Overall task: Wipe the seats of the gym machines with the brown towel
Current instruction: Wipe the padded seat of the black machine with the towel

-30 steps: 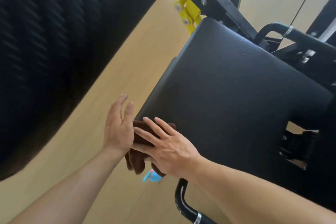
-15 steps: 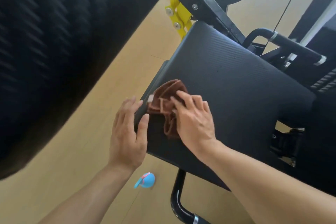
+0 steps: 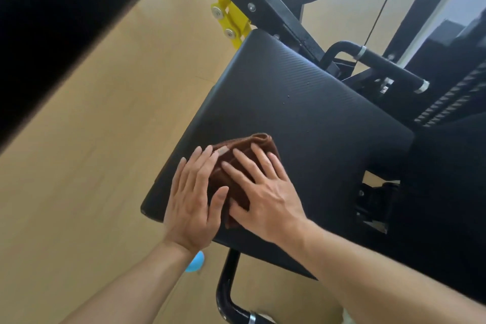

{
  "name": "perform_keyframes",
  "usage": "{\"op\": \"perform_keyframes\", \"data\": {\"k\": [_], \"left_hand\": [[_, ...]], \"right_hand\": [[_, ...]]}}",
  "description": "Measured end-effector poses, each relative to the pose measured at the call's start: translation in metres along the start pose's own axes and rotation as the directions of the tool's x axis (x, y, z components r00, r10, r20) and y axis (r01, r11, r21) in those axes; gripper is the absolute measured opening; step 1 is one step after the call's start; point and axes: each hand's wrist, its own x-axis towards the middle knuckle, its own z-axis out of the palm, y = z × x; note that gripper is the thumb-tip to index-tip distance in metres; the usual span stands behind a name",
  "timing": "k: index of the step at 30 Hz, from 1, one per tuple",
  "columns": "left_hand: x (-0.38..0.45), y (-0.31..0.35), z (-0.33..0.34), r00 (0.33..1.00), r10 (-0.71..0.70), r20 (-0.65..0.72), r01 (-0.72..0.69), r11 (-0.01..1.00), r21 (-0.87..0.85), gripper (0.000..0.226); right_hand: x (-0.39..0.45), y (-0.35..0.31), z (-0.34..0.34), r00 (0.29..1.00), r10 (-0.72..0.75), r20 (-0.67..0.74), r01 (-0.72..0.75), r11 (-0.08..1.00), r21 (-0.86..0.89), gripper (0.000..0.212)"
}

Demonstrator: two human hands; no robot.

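A folded brown towel (image 3: 246, 145) lies on the black textured seat pad (image 3: 310, 102), near its front left corner. My right hand (image 3: 265, 192) lies flat on top of the towel with fingers spread, pressing it down. My left hand (image 3: 193, 197) lies flat beside it, its fingers and thumb over the towel's left edge and its palm on the seat's edge. Much of the towel is hidden under both hands.
A large black pad (image 3: 52, 21) fills the upper left. A black frame with a yellow bracket (image 3: 228, 21) stands behind the seat, and a black grip handle (image 3: 381, 63) to its right. Below the seat are a curved black tube (image 3: 228, 294), a blue object (image 3: 195, 265) and the wooden floor (image 3: 105, 166).
The towel went from hanging over the seat's front edge up onto the seat surface under my right hand. My left hand moved from beside the seat onto the towel's left edge.
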Motion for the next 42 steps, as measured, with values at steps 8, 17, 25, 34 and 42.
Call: {"op": "perform_keyframes", "data": {"k": [8,17,25,34,42], "left_hand": [[0.003,0.000,0.010,0.989,0.014,0.150,-0.059,0.952,0.300,0.058],[0.002,-0.001,0.017,0.989,0.020,0.146,-0.074,0.924,0.376,0.057],[0.000,-0.001,0.018,0.992,0.040,0.120,-0.086,0.909,0.408,0.056],[-0.001,0.003,0.020,0.997,0.026,0.079,-0.055,0.916,0.396,0.059],[-0.003,0.004,0.019,0.996,0.035,0.085,-0.066,0.917,0.394,0.061]], "right_hand": [[-0.094,0.008,0.036,0.923,0.372,-0.097,-0.374,0.928,0.000,0.068],[0.031,0.057,-0.009,0.768,0.630,-0.116,-0.603,0.772,0.202,0.061],[0.092,0.055,-0.035,0.924,0.351,-0.152,-0.316,0.925,0.213,0.054],[-0.087,0.039,0.011,0.819,0.564,-0.108,-0.556,0.826,0.093,0.065],[-0.141,0.011,0.048,0.485,0.835,-0.257,-0.719,0.549,0.426,0.056]]}}
